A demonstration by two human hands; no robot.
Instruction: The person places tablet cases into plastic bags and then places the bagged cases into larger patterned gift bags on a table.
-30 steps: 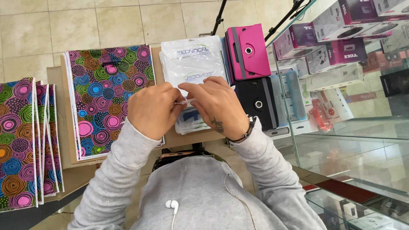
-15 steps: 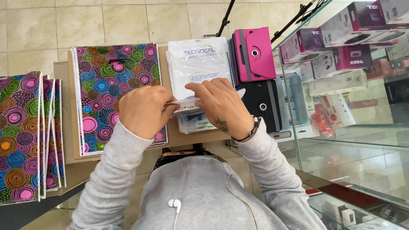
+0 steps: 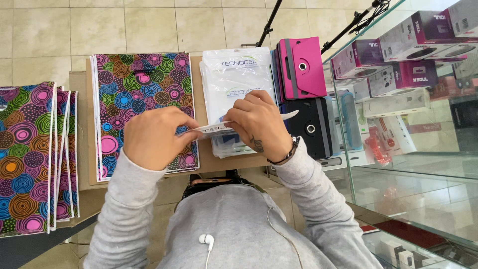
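This is a shop. Beside the glass case full of small boxes lie tablet covers, white bags and bright paper bags in stacks.

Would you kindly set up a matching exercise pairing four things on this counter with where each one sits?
1. white pouch
2. pink case
3. black case
4. patterned bags

a. back row, by the glass shelf
b. left of the white packets
c. held between left hand and right hand
d. in front of the pink one

Pairs: 1-c, 2-a, 3-d, 4-b
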